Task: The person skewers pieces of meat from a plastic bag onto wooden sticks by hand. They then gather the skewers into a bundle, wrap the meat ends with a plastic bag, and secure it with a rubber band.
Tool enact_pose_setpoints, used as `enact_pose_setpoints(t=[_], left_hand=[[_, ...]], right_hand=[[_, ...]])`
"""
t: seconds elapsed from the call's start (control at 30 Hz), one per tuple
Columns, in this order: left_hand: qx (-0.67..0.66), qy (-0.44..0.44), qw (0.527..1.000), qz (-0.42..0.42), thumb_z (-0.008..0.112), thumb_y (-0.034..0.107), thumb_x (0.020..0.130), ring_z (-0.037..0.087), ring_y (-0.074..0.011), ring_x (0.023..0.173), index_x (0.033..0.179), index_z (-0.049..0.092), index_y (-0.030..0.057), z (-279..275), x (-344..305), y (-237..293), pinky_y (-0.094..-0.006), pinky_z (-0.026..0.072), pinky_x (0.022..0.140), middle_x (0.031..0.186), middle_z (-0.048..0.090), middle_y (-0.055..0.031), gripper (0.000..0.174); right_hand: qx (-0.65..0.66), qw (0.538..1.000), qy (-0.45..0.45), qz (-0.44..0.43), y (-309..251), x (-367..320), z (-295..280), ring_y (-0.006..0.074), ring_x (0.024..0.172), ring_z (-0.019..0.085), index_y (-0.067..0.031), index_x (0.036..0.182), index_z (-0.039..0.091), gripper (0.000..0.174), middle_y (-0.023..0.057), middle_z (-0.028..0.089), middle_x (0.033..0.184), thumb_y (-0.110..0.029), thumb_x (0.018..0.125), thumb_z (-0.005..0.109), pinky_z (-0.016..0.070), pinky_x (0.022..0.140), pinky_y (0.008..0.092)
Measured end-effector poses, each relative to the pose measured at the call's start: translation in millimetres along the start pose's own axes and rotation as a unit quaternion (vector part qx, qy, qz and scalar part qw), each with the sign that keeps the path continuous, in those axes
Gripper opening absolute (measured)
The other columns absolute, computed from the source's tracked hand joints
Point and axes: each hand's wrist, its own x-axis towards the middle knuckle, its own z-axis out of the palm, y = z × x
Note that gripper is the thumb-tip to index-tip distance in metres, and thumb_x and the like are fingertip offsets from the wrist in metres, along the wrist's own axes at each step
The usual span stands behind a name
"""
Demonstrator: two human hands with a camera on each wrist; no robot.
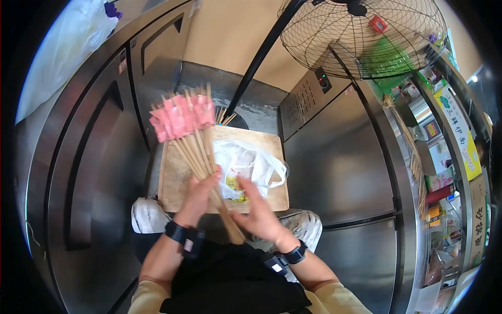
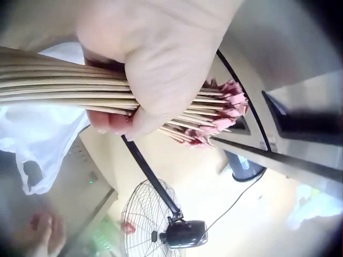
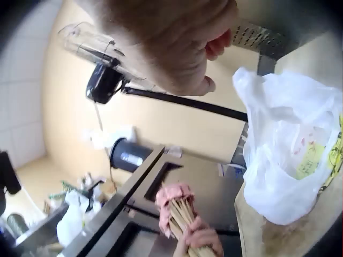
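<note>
My left hand [image 1: 196, 198] grips a thick bundle of wooden skewers [image 1: 196, 154] with flat pink pieces of meat [image 1: 180, 116] at their far ends. In the left wrist view the thumb and fingers wrap round the sticks [image 2: 59, 88], and the meat shows beyond the hand. My right hand [image 1: 260, 214] holds nothing, its fingers loosely bent beside the bare lower ends of the sticks. A white plastic bag [image 1: 248, 162] with yellow print lies on the wooden board [image 1: 172, 188] under the hands.
Steel fridge doors [image 1: 340, 152] stand on the right, with more steel doors [image 1: 99, 157] on the left. A wire-caged fan [image 1: 361, 36] on a black pole leans over the far side. Loose sticks [image 1: 225, 117] stand behind the board. Packed shelves [image 1: 444, 183] line the far right.
</note>
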Motion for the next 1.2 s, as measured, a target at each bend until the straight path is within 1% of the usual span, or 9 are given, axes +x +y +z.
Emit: enact_pose_setpoints(t=[0.1,0.33,0.5,0.6,0.63,0.77,0.9,1.03,1.2], left_hand=[[0.067,-0.047,0.992,0.092,0.064,0.008,0.084,0.056,-0.0105,0.091,0.111,0.049,0.0028,43.6,-12.3,-7.0,-0.0263,0.0467,0.081,0.099,0.059,-0.0030,0.031],[0.122,-0.179,0.973,0.081,0.063,0.004,0.085,0.055,-0.0104,0.093,0.119,0.041,0.0034,79.6,-21.6,-19.9,-0.0252,0.0468,0.082,0.103,0.056,-0.0029,0.041],[0.141,-0.293,0.945,0.043,0.068,0.017,0.083,0.046,-0.0190,0.113,0.130,0.036,0.0027,88.1,-19.7,-36.0,-0.0325,0.0328,0.102,0.111,0.052,-0.0077,0.059],[0.139,-0.230,0.957,-0.109,0.070,0.019,0.082,0.050,-0.0197,0.110,0.129,0.040,0.0023,55.0,11.9,-42.4,-0.0335,0.0393,0.096,0.118,0.050,-0.0092,0.058],[0.239,-0.152,0.958,-0.045,0.071,0.019,0.080,0.054,-0.0216,0.104,0.129,0.042,0.0027,42.2,25.4,-52.9,-0.0351,0.0426,0.091,0.118,0.051,-0.0116,0.058],[0.581,0.044,0.797,0.160,0.072,0.016,0.074,0.059,-0.0284,0.087,0.124,0.047,0.0025,28.2,48.1,-65.4,-0.0392,0.0489,0.075,0.107,0.057,-0.0179,0.058],[0.700,0.002,0.702,0.134,0.066,0.009,0.075,0.060,-0.0283,0.076,0.111,0.054,-0.0008,6.8,65.7,-80.1,-0.0366,0.0493,0.069,0.081,0.063,-0.0127,0.039],[0.118,0.026,0.984,0.128,0.053,0.012,0.088,0.053,-0.0094,0.069,0.098,0.059,0.0020,-18.6,61.1,-86.0,-0.0265,0.0437,0.058,0.078,0.059,0.0001,0.015],[0.132,0.127,0.974,0.135,0.049,0.011,0.093,0.042,-0.0036,0.063,0.103,0.060,0.0029,-16.3,12.3,-23.3,-0.0201,0.0355,0.058,0.072,0.050,0.0036,0.017]], right_hand=[[0.116,0.987,-0.047,0.101,-11.1,-0.8,13.9,0.0318,0.122,0.043,0.0009,0.143,0.004,0.097,0.0266,0.038,0.130,-0.005,0.071,0.069,0.0369,0.100,0.0348],[0.262,0.950,-0.013,0.170,2.1,-26.7,-9.5,0.0234,0.116,0.047,0.0014,0.142,0.002,0.093,0.0168,0.044,0.124,0.002,0.073,0.063,0.0402,0.095,0.0307],[0.381,0.900,0.132,0.166,44.0,-44.8,-3.4,0.0085,0.065,0.049,-0.0096,0.125,0.034,0.054,0.0041,0.050,0.091,0.011,0.078,0.047,0.0401,0.053,0.0207],[0.511,0.814,0.077,0.265,46.9,-55.1,-40.0,0.0091,0.052,0.044,-0.0102,0.124,0.034,0.053,0.0046,0.048,0.085,0.011,0.077,0.047,0.0365,0.045,0.0218],[0.531,0.802,0.065,0.264,51.5,-60.6,-49.5,0.0099,0.049,0.044,-0.0089,0.120,0.035,0.048,0.0064,0.049,0.085,0.011,0.078,0.047,0.0374,0.043,0.0230],[0.472,0.835,0.032,0.282,51.0,-80.2,-72.7,0.0061,0.045,0.043,-0.0090,0.119,0.038,0.042,0.0002,0.049,0.075,0.003,0.084,0.057,0.0353,0.039,0.0197],[0.436,0.846,-0.062,0.300,43.3,-93.9,-80.2,0.0064,0.048,0.045,-0.0089,0.120,0.041,0.042,0.0008,0.052,0.081,0.001,0.085,0.061,0.0369,0.042,0.0198],[0.421,0.849,-0.140,0.288,49.1,-105.3,-64.0,0.0037,0.052,0.045,-0.0087,0.124,0.040,0.048,-0.0034,0.050,0.074,-0.008,0.084,0.065,0.0363,0.043,0.0190],[0.415,0.831,-0.169,0.330,58.2,-107.3,-49.6,0.0051,0.047,0.044,-0.0075,0.121,0.040,0.044,-0.0018,0.049,0.072,-0.004,0.084,0.063,0.0362,0.041,0.0201]])
